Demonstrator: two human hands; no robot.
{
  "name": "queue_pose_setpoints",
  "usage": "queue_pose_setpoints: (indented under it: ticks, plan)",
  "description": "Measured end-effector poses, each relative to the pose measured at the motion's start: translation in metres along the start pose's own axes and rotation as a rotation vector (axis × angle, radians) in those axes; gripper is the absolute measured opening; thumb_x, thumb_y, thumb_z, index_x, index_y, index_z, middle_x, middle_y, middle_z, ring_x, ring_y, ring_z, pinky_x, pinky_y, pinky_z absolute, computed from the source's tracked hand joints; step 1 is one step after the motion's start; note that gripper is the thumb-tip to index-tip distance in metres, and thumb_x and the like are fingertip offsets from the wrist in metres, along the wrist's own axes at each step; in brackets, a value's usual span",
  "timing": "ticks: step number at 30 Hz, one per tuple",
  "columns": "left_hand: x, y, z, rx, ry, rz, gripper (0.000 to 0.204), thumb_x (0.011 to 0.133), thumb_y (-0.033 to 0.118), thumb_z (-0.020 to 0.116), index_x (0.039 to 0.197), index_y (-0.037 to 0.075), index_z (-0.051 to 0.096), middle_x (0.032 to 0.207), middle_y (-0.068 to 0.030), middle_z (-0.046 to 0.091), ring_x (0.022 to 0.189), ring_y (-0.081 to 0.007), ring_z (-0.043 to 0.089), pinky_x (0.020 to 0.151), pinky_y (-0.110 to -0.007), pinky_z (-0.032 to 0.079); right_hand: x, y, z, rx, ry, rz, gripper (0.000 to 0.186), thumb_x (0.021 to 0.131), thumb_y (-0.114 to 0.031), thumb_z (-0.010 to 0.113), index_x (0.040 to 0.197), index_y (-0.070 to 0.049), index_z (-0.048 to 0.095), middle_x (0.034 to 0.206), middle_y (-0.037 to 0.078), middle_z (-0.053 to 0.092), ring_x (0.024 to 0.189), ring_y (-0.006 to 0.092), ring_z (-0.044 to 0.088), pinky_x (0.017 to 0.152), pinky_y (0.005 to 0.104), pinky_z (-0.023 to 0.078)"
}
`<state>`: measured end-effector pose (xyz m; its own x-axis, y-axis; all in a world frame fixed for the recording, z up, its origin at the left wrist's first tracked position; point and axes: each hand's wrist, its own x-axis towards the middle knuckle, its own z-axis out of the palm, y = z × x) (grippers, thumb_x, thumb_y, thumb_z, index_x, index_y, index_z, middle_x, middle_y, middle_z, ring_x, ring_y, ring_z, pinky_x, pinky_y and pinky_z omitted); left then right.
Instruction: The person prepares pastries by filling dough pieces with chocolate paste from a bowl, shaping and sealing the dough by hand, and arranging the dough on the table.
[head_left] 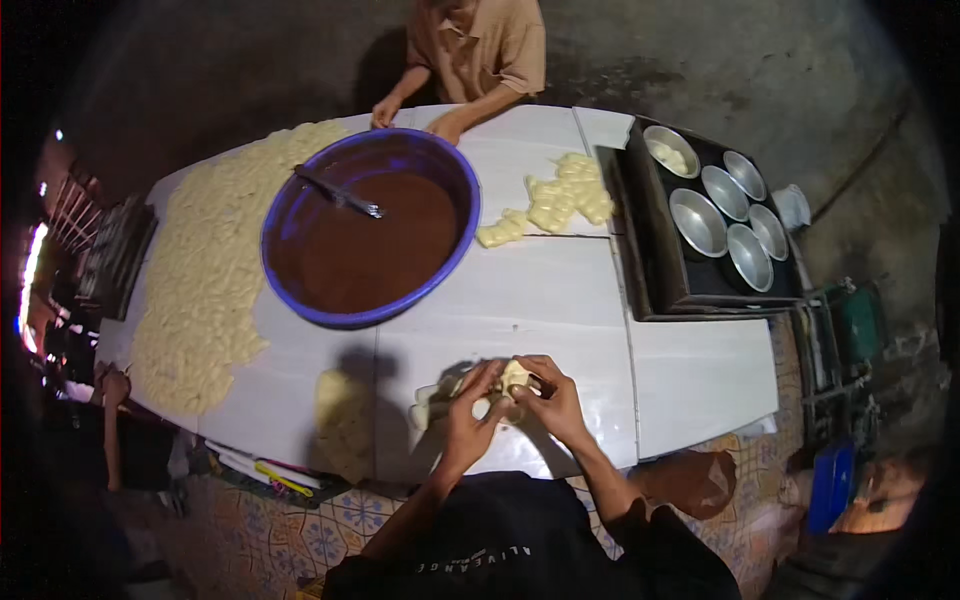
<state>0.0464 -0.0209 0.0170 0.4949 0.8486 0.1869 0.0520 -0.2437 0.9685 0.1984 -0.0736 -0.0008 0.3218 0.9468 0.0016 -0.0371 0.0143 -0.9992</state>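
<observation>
Near the front edge of the white table, my left hand (470,418) and my right hand (556,402) come together around a small piece of pale dough (515,377). Their fingers are curled and press on it from both sides. More pale dough pieces (424,408) lie on the table beside and partly under my left hand. A flat patch of dough (340,410) sits further left, partly in shadow. Exactly how the fingertips meet the dough is hard to make out.
A large purple basin (470,235) of brown filling, with a dark-handled utensil (338,191), stands ahead. Dough pieces (205,270) cover the table's left side; more dough (570,195) lies farther back. Right, a black tray (690,297) holds several metal bowls (699,222). Opposite stands a person (490,50).
</observation>
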Motion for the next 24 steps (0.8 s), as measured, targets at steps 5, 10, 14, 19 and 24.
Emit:
queue_pose_setpoints:
  ticks: [5,10,14,19,24]
  plan:
    - [-0.003,-0.016,-0.002,-0.027,0.227,-0.03,0.022,0.082,0.005,0.072,0.101,-0.004,0.067,0.1,-0.011,0.067,0.093,-0.0153,0.061,0.078,-0.026,0.049,0.002,-0.006,0.04,-0.115,0.052,0.005,0.024,0.093,-0.022,0.061,0.099,-0.001,0.07,0.098,0.007,0.057,0.091,0.0154,0.054,0.073,0.0277,0.043]
    - [0.0,0.021,-0.014,-0.037,0.202,-0.342,0.006,0.082,-0.002,0.069,0.086,-0.006,0.068,0.093,-0.0112,0.069,0.081,-0.0125,0.063,0.074,-0.025,0.05,0.024,-0.018,0.038,-0.053,0.008,-0.168,0.043,0.099,-0.04,0.045,0.102,-0.003,0.068,0.117,0.012,0.052,0.114,0.0213,0.043,0.091,0.0339,0.039]
    - [-0.002,0.003,-0.022,-1.492,0.058,-0.649,0.017,0.087,0.007,0.061,0.103,0.007,0.067,0.103,-0.0053,0.067,0.093,-0.019,0.064,0.079,-0.03,0.053,0.016,0.0,0.054,-0.197,-0.248,-0.368,0.051,0.084,-0.041,0.067,0.12,-0.006,0.058,0.135,0.012,0.044,0.122,0.0252,0.039,0.104,0.0412,0.032]
    - [0.042,0.025,-0.036,-1.516,-0.361,-0.359,0.121,0.067,0.085,0.052,0.135,-0.014,0.035,0.125,-0.0297,0.052,0.12,-0.0383,0.05,0.105,-0.052,0.033,0.035,0.007,0.023,0.39,-0.489,0.008,0.086,0.077,-0.046,0.074,0.14,-0.005,0.033,0.135,0.012,0.042,0.128,0.0223,0.038,0.102,0.036,0.036]
    - [0.168,0.014,-0.101,-0.288,0.054,-0.277,0.053,0.102,0.041,0.038,0.092,-0.005,0.061,0.079,-0.0088,0.064,0.068,-0.0151,0.059,0.064,-0.028,0.047,0.048,0.013,0.02,0.316,-0.351,-0.004,0.069,0.087,-0.037,0.066,0.142,-0.011,0.036,0.148,0.01,0.024,0.132,0.0246,0.034,0.101,0.0369,0.036]
